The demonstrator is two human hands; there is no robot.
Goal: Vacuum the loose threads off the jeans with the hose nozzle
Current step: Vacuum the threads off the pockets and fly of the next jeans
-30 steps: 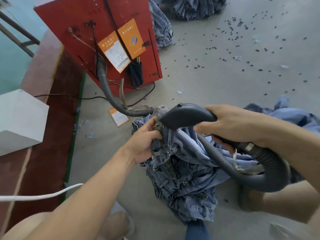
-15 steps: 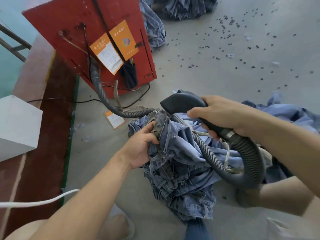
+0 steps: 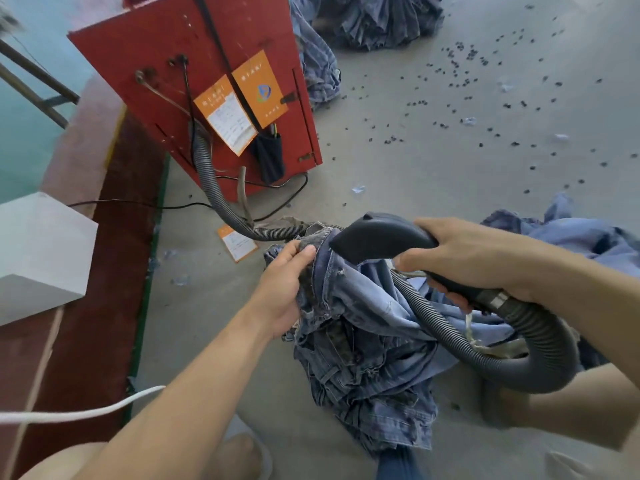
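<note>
A bunched pair of blue jeans (image 3: 363, 341) hangs in front of me over the grey floor. My left hand (image 3: 284, 282) grips a fold of the waistband at its top left. The black hose nozzle (image 3: 377, 237) points left, its mouth against the denim just right of that fold. My right hand (image 3: 474, 258) grips the nozzle's handle. From the handle the ribbed grey hose (image 3: 540, 358) loops down under my right forearm, crosses the jeans and runs left to the red box.
A red vacuum box (image 3: 166, 64) with orange labels stands tilted at upper left, hose and cables attached. More jeans lie at far right (image 3: 581, 233) and top (image 3: 374, 19). Dark bits (image 3: 460, 53) litter the floor. A white block (image 3: 38, 251) and white cord (image 3: 83, 414) sit left.
The nozzle lifted off the waistband, then came back down against the fold that my left hand holds. My left hand kept its grip throughout.
</note>
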